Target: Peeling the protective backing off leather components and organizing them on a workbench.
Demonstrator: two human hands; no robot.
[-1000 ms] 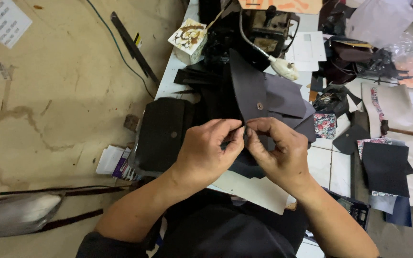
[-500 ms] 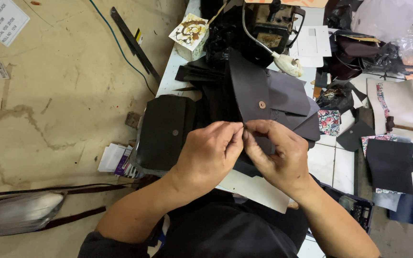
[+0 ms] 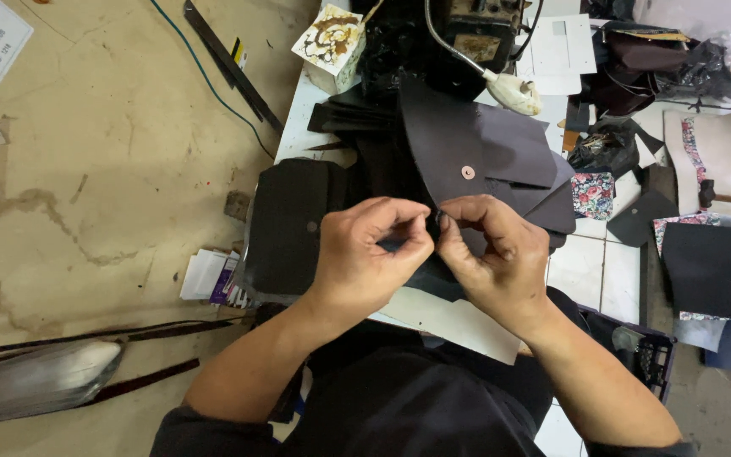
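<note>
Dark leather flap (image 3: 454, 156) pinched between both hands

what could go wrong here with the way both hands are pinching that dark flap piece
1. The left hand and right hand pinch the dark flap piece at one small spot near its lower edge; the rest stands unsupported and might flop or twist.
2. The lamp head hangs close above the flap's upper edge, so lifting could bump it.
3. The stack of dark pieces sits at the table edge beside the left wrist; an elbow move might push it off.
</note>
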